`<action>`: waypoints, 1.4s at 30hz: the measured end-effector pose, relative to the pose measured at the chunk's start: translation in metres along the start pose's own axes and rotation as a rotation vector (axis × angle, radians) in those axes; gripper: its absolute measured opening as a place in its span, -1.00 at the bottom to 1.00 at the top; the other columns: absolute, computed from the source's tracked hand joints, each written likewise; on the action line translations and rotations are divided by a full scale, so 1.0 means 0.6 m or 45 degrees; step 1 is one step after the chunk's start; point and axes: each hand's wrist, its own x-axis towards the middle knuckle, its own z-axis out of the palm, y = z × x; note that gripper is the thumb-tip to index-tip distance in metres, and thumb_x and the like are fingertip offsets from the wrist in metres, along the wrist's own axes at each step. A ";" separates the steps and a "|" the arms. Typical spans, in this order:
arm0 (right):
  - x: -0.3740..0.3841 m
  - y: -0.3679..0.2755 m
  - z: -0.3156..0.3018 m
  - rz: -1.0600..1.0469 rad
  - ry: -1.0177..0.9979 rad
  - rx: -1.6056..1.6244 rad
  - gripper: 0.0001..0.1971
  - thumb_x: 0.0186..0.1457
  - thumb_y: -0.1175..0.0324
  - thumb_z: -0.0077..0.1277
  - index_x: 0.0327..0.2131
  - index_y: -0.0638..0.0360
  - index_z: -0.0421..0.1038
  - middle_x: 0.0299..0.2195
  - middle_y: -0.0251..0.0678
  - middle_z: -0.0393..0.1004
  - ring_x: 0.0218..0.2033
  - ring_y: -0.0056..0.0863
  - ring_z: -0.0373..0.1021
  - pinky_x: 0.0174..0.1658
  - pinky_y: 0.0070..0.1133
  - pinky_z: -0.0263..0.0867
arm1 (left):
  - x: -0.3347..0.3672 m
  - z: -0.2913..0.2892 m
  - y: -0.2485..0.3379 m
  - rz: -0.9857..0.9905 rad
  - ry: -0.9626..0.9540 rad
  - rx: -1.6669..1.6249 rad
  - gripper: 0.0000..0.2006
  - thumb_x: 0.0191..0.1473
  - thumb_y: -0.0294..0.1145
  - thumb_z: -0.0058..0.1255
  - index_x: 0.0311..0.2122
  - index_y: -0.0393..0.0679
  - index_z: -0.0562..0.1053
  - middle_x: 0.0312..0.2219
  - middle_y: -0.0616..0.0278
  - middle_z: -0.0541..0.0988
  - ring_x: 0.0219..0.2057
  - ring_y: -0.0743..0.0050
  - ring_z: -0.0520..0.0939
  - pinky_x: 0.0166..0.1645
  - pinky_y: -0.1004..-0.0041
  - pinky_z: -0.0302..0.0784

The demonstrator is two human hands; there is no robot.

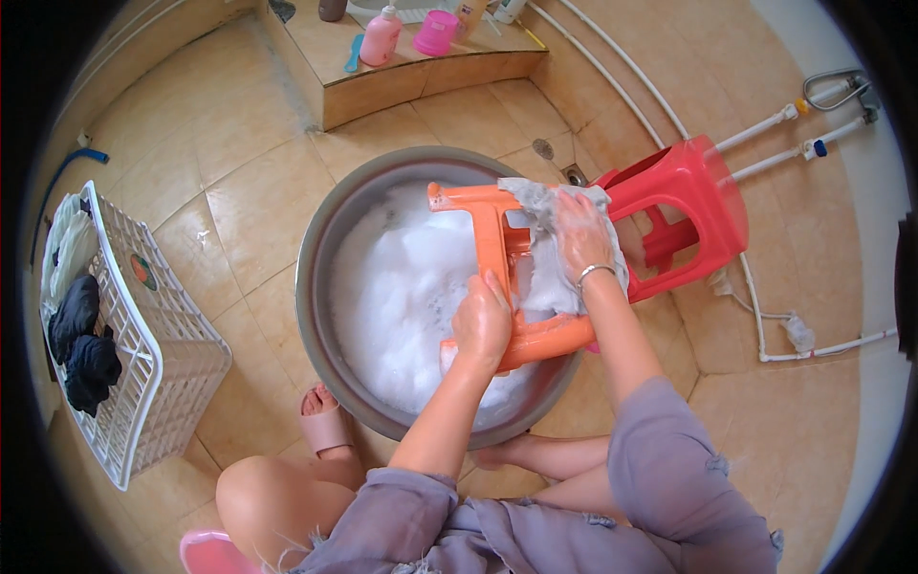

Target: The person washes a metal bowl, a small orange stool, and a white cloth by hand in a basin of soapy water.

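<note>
The tiled floor (253, 225) carries the whole setup. Hazard: a slip underfoot. Probable cause: suds splashed over the near rim. The basin (314, 273) stands on this floor, ahead of me, and contains white foam (387, 287). The foam conceals the bottom, so a dropped item could be lost from sight there.

The basket (158, 392) stands to the left, well apart from the basin, with dark clothes (78, 320) at its left side. I rate its risk as low. The red stool (715, 206) is at the right, just beyond the orange one. Hazard: a knock. Probable cause: the orange stool swinging to the right under pressure. (Whether the two stools touch, I cannot tell from this angle.)

The orange stool (491, 244) is tilted over the right half of the basin, two leg ends directed left above the foam. The cloth (540, 273), pale and bunched, lies across its right part. Hazard: rotation or a drop into the basin. Probable cause: uneven pressure against a soapy surface.

My left hand (481, 320) is closed around a bar of the orange stool, on the near side; wet plastic could loosen this hold. My right hand (583, 234) lies flat on the cloth, pressing it to the stool; whether its fingertips curl underneath, I cannot tell. The bracelet (595, 272) on that wrist could snag the cloth.
</note>
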 end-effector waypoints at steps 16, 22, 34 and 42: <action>0.034 -0.098 0.040 -0.056 0.135 0.548 -0.87 -0.20 0.47 -0.09 -0.47 0.17 0.41 -0.45 -0.20 0.37 -0.34 -0.24 0.30 -0.26 -0.43 0.22 | -0.012 -0.014 0.004 -0.046 -0.040 0.003 -0.64 0.09 -0.21 -0.46 -0.47 -0.32 0.27 -0.64 -0.22 0.42 -0.55 -0.24 0.44 -0.42 0.04 0.31; -0.053 -0.099 0.036 -0.048 0.052 0.871 -0.92 -0.20 0.49 -0.11 -0.54 0.24 0.36 -0.58 -0.11 0.32 -0.48 -0.15 0.29 -0.37 -0.41 0.22 | -0.013 0.001 -0.013 -0.027 -0.030 0.037 -0.63 0.09 -0.20 -0.49 -0.47 -0.31 0.27 -0.64 -0.20 0.44 -0.55 -0.21 0.46 -0.42 0.06 0.33; -0.114 -0.138 -0.056 0.134 -0.257 0.870 -0.88 -0.15 0.45 -0.15 -0.45 0.25 0.27 -0.48 -0.02 0.35 -0.41 -0.08 0.29 -0.32 -0.31 0.21 | -0.007 -0.003 -0.037 -0.001 -0.122 -0.191 -0.58 0.09 -0.14 -0.55 -0.41 -0.29 0.31 -0.49 -0.21 0.44 -0.38 -0.22 0.43 -0.28 0.06 0.27; -0.013 -0.142 0.013 0.464 -0.215 1.091 -0.77 -0.13 0.45 -0.14 -0.32 0.29 0.17 -0.38 0.02 0.36 -0.34 -0.07 0.31 -0.26 -0.37 0.23 | 0.003 -0.022 -0.039 0.101 -0.307 -0.100 -0.56 0.03 -0.09 -0.31 -0.30 -0.40 0.21 -0.48 -0.32 0.41 -0.38 -0.25 0.43 -0.32 0.10 0.31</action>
